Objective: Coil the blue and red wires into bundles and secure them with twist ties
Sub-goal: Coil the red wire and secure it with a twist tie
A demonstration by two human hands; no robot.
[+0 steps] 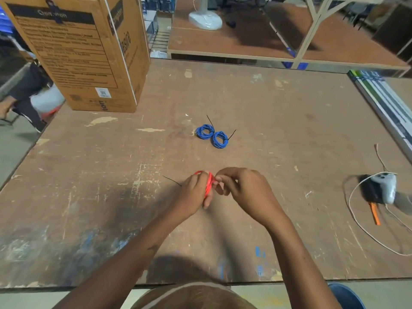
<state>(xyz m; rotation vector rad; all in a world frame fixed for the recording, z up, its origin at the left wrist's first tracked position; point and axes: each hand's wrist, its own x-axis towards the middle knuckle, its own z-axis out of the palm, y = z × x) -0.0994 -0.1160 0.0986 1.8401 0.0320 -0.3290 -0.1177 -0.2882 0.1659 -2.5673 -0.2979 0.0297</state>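
Both your hands, left point(193, 191) and right point(243, 188), pinch the red coil point(209, 183); two blue coils point(211, 136) lie tied, red tie point(172, 180) not yet closed.

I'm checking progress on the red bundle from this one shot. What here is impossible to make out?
- Head view: most of the red wire coil is covered by the left hand and right hand, so its loop count and any tie fastening stay hidden.
- Head view: print on the cardboard box is too blurred to read.
- Head view: the grey tool at the right is smeared and partly cut off.
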